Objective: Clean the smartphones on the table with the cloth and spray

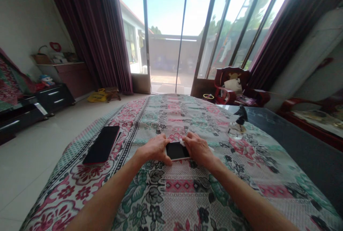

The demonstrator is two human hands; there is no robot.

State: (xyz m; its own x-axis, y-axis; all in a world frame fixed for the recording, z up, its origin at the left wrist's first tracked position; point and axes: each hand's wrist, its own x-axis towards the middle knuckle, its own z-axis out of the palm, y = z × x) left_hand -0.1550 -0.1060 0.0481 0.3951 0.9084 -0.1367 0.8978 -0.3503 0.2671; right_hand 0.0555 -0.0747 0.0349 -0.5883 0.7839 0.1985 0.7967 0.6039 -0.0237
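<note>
On my feed, the phone [177, 151] lies screen up on the flowered cloth [174, 116], near the middle of the scene, its long side running left to right. I see the left hand [157, 148] pinching its left end, thumb at the near corner and fingers along the far edge. The right hand [198, 148] is bunched over the right end, its fingertips drawn together on a scrap of white tissue [182, 141] at the far edge; how much tissue sits under the palm I cannot tell. To the left, well apart from the hands, I have a larger black device [101, 146] with a red edge, lying flat and slanted on the cloth's patterned border. Off to the right and a little farther, a clear spray bottle [236, 131] with a black head stands on the cloth. Beyond its right side I get a dark table [289, 125], and past that a red wooden chair [223, 77] with things on its seat. At the far left, a yellow bag [98, 96] rests on the floor beside a purple curtain [107, 34].
</note>
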